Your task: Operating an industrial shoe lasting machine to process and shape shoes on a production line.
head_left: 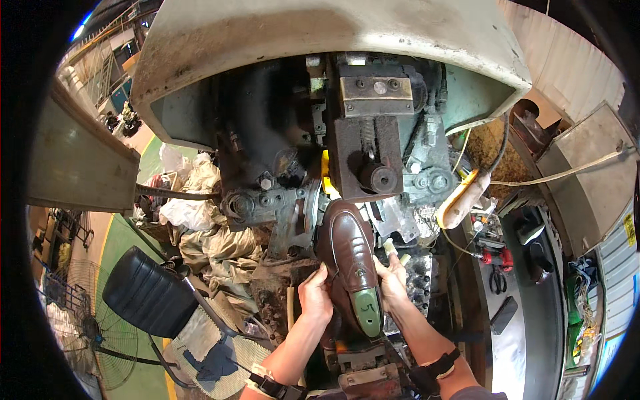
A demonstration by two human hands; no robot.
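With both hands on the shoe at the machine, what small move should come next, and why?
Probably ease the shoe slightly forward. The left hand and right hand grip its sides, and its toe already sits at the machine head, so seating it there looks likely.

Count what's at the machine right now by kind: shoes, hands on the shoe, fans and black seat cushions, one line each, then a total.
Brown shoe on a green last: 1
Hands on the shoe: 2, left hand and right hand
Floor fan: 1
Black seat cushion: 1
Total: 5
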